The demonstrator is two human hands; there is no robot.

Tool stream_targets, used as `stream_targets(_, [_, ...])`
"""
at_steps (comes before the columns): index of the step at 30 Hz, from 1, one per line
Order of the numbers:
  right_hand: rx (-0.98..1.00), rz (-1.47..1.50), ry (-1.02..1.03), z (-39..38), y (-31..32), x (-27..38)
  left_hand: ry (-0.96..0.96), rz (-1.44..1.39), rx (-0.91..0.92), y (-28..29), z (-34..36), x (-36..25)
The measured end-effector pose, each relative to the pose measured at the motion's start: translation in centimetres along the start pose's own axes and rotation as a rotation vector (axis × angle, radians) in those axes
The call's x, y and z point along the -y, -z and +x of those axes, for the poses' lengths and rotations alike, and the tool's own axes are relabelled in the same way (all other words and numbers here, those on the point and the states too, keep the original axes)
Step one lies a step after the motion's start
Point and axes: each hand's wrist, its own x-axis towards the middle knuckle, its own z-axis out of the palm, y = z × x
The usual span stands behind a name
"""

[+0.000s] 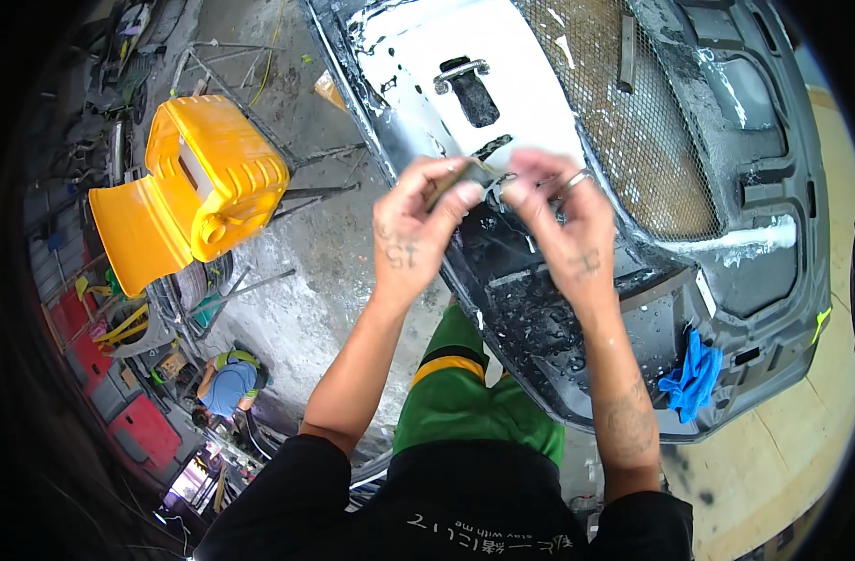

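Note:
Both my hands are raised over a black car hood (530,341), its underside facing up with white patches and wet-looking drops. Between the thumb and fingers of my left hand (410,229) is a thin, flat grey-brown piece that looks like folded sandpaper (449,183). My right hand (577,229), with a ring on one finger, is close beside it. Its thumb and fingers come together near the piece's right end. Motion smears those fingertips, and what they pinch is unclear.
A blue cloth (693,379) lies on the hood's near right part. Metal mesh (652,131) fills an opening, and a dark metal bar (625,51) rests on it. To the left stand a yellow plastic container (231,159) and a metal stand (306,196). Another person (233,381) is at lower left.

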Motion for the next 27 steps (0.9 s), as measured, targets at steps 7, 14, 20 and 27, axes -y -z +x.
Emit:
stream_targets(7, [-0.008, 0.526, -0.369, -3.9, -0.9, -1.2, 0.176, -0.209, 0.173, 0.1, -2.8, 1.4])
stream_targets(14, [0.125, 0.477, -0.180, -3.3, -0.2, -1.2, 0.509, -0.621, 0.305, 1.4, -2.8, 0.8])
stream_targets(20, [-0.216, -0.343, 0.236, 1.6, 0.4, 0.3, 0.005, 0.069, -0.093, 2.1, 2.6, -0.7])
stream_targets(27, [-0.528, -0.840, 0.321, 8.1, -1.6, -5.1, -0.175, 0.255, -0.126, 0.6, 6.5, 1.8])
